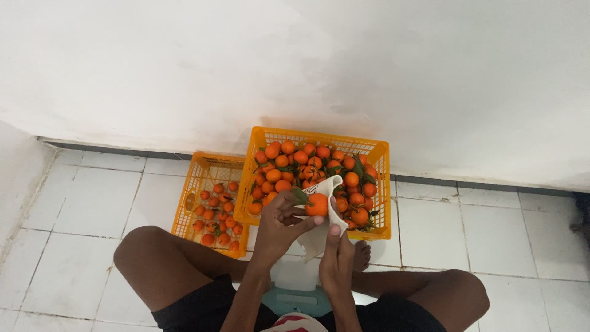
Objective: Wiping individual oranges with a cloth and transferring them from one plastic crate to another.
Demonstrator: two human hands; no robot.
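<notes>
I sit on the tiled floor with my knees apart. My left hand [279, 226] grips an orange tangerine [317, 205] with a green leaf at its side. My right hand [336, 258] holds a white cloth [332, 193] that wraps around the right side of the fruit. Both hands hover over the near edge of a large orange crate [380, 154] piled with several leafy tangerines. A smaller orange crate [193, 178] to its left holds several tangerines without leaves.
A white wall rises behind both crates. White floor tiles spread left and right. A white and teal object [295, 289] lies between my legs under my wrists. My bare foot [361, 253] rests beside the large crate.
</notes>
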